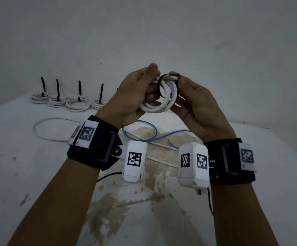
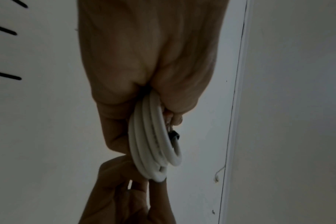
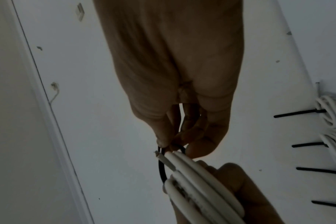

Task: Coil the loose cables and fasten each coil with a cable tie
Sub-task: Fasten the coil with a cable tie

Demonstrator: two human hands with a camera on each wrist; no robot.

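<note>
**Black tie looped round white coil, both hands on it**

Nearest cam: two bare forearms w/ black wrist straps carrying white marker-tagged camera boxes [image 1: 135, 160], held up over the white, brown-stained tabletop [image 1: 37, 174].

Just past the wrists, mid-air: small coil of thick white round cable [image 1: 163, 101], several turns, clear of the table. Left hand [image 1: 135, 93] wrapped round coil's left side, fingers curled through the loop, thumb on top – gripping it. From left wrist cam, same coil [image 2: 153, 145] edge-on, hanging out of the curled fingers. Right hand [image 1: 193, 102] at coil's right side, fingertips pinching the thin black cable tie [image 1: 161, 84], which runs as a loose ring round the top strands, not snug. From right wrist cam: tie [image 3: 162, 171] passing round the white strands [image 3: 199, 191], pinched at thumb and forefinger tip [image 3: 164, 140]; cut cable end poking out just beside.

Below the hands, on the table: loose thin blue wire [image 1: 144, 128] in open curves, loose white cable [image 1: 55, 129] in one wide loop to its left, another white run crossing between the wrist boxes.

Farther back-left, along the wall: row of four finished white cable coils [image 1: 66, 102], each w/ a black tie tail standing up. Fifth tail just peeking behind left hand; its coil hidden.
</note>
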